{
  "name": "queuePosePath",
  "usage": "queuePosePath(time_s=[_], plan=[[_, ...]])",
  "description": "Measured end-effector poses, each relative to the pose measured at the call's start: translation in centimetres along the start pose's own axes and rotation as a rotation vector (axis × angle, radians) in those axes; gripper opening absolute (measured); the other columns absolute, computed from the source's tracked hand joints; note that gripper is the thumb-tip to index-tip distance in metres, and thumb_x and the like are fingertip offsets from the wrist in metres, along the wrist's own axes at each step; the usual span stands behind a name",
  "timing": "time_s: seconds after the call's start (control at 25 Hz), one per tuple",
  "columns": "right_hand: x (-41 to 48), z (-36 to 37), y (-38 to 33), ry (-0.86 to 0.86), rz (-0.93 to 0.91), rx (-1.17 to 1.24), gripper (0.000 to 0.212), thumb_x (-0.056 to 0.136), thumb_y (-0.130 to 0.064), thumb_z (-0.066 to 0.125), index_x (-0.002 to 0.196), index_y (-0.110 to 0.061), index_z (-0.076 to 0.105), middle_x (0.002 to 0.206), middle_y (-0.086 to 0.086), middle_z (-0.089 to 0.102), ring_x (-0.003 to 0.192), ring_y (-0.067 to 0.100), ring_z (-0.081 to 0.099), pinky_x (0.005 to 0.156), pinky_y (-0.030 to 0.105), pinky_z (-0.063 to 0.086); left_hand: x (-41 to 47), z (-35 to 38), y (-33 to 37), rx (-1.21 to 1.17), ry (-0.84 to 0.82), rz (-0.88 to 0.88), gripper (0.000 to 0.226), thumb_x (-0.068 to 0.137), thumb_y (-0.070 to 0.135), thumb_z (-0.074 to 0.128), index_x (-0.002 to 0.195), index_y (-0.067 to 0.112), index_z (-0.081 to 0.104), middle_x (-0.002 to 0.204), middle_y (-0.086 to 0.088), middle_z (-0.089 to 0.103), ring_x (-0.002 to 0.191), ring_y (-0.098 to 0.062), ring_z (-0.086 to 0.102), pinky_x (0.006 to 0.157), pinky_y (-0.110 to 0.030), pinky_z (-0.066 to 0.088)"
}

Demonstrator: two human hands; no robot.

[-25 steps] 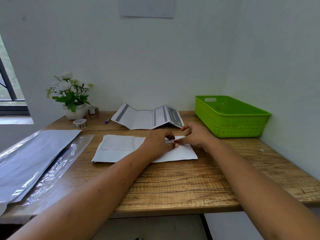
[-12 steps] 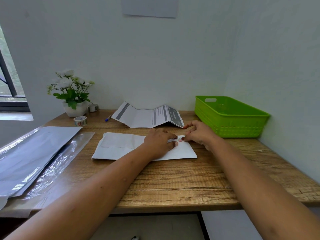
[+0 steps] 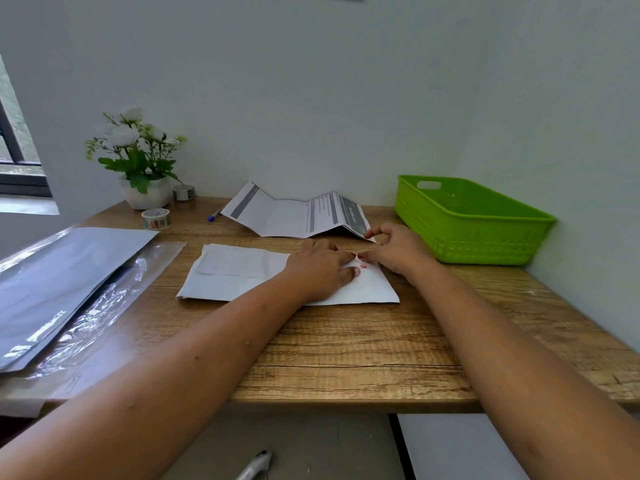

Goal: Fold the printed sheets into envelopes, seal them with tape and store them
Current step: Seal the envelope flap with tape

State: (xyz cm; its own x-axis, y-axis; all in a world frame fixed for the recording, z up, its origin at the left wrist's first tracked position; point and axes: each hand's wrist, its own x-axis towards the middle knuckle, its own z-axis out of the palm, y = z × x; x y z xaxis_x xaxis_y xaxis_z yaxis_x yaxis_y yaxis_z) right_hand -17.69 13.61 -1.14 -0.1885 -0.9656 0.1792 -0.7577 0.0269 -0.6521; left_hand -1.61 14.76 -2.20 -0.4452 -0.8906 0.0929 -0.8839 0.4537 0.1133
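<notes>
Presses the folded white paper envelope [image 3: 242,271], flat at mid wooden table [image 3: 346,341], under the left hand [image 3: 318,268], fingers fairly straight; touches its far edge with curled right hand [image 3: 398,251] fingertips, grip unclear. Just right: green plastic basket [image 3: 485,237].

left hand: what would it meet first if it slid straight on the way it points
Probably the right hand: the left hand, on the folded white paper envelope, points straight at it, nearly touching; depth is unclear.

Bare wooden desk [image 3: 346,351] front; green basket [image 3: 485,237] right; plastic sleeves [image 3: 69,289] left
</notes>
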Motion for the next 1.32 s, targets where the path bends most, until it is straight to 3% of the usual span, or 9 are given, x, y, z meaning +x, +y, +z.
queuePosePath(time_s=[0.2,0.32,0.44,0.6,0.76,0.84,1.0,1.12,1.32], plan=[[0.1,-0.1,0.1,-0.022,0.009,0.062,0.038,0.069,-0.015,0.08,0.094,-0.036,0.059,0.097,0.001,0.055,0.098,0.022,0.057,0.092,0.039,0.05,-0.3,-0.1,0.1,-0.016,0.0,-0.012,0.052,0.096,0.053,0.032,0.144,0.035,0.032,0.147,-0.003,0.033,0.136,-0.027,0.024,0.109,-0.046,0.028],[-0.6,-0.7,0.1,-0.076,0.008,0.109,0.045,0.067,-0.007,0.08,0.099,-0.031,0.058,0.095,0.005,0.058,0.095,0.023,0.06,0.091,0.039,0.051,-0.2,-0.1,0.1,-0.028,0.003,-0.017,0.052,0.095,0.054,0.033,0.144,0.036,0.033,0.147,-0.003,0.034,0.135,-0.026,0.024,0.109,-0.046,0.028],[-2.0,-1.6,-0.1,-0.164,-0.009,0.207,0.052,0.068,-0.001,0.08,0.11,-0.023,0.058,0.08,0.002,0.06,0.078,0.013,0.057,0.076,0.028,0.048,0.0,0.2,-0.1,-0.014,0.021,-0.03,0.052,0.094,0.054,0.034,0.143,0.034,0.036,0.146,-0.003,0.035,0.134,-0.026,0.027,0.109,-0.044,0.028],[-2.7,-1.7,-0.3,-0.161,0.006,0.219,0.059,0.067,-0.001,0.081,0.118,-0.018,0.057,0.081,-0.003,0.06,0.088,0.013,0.059,0.084,0.03,0.048,-0.9,-0.9,-0.1,-0.016,0.085,-0.012,0.05,0.091,0.055,0.043,0.135,0.031,0.048,0.143,-0.004,0.04,0.13,-0.024,0.034,0.107,-0.039,0.028],[-2.7,-2.0,-0.1,-0.209,-0.005,0.236,0.064,0.066,-0.002,0.082,0.122,-0.017,0.054,0.083,-0.002,0.06,0.087,0.013,0.058,0.084,0.029,0.047,-4.3,-4.5,-5.7,-0.186,0.262,-0.362,0.046,0.087,0.049,0.056,0.126,0.025,0.055,0.129,-0.005,0.054,0.115,-0.024,0.052,0.093,-0.038,0.045],[-2.9,-2.0,0.0,-0.207,-0.014,0.231,0.062,0.067,-0.002,0.082,0.122,-0.013,0.055,0.082,-0.001,0.059,0.086,0.013,0.057,0.085,0.029,0.047,-6.8,-5.3,-9.0,-0.154,0.17,-0.574,0.05,0.087,0.044,0.059,0.13,0.019,0.052,0.129,-0.008,0.055,0.114,-0.026,0.053,0.09,-0.037,0.047],[-3.2,-2.0,0.1,-0.183,-0.021,0.23,0.055,0.067,-0.007,0.083,0.117,-0.008,0.059,0.084,0.001,0.06,0.089,0.014,0.056,0.074,0.019,0.046,-8.8,-5.6,-10.2,-0.454,0.035,-0.695,0.057,0.087,0.029,0.064,0.137,0.01,0.045,0.141,-0.014,0.044,0.127,-0.032,0.042,0.104,-0.041,0.037],[-3.7,-1.7,0.5,-0.14,-0.018,0.188,0.049,0.068,-0.012,0.084,0.111,-0.01,0.062,0.086,-0.001,0.06,0.092,0.016,0.058,0.089,0.032,0.05,-9.0,-6.0,-9.6,-0.575,0.105,-0.677,0.05,0.086,0.017,0.066,0.133,0.014,0.049,0.14,-0.014,0.044,0.124,-0.033,0.042,0.102,-0.041,0.04],[-4.3,-1.2,0.7,0.021,-0.058,0.149,0.035,0.072,-0.013,0.081,0.104,-0.013,0.065,0.076,-0.008,0.057,0.089,0.014,0.058,0.086,0.03,0.048,-9.5,-5.1,-9.3,-0.948,0.25,-0.711,0.021,0.089,0.001,0.057,0.093,0.017,0.069,0.13,-0.015,0.05,0.116,-0.034,0.048,0.1,-0.045,0.046]])
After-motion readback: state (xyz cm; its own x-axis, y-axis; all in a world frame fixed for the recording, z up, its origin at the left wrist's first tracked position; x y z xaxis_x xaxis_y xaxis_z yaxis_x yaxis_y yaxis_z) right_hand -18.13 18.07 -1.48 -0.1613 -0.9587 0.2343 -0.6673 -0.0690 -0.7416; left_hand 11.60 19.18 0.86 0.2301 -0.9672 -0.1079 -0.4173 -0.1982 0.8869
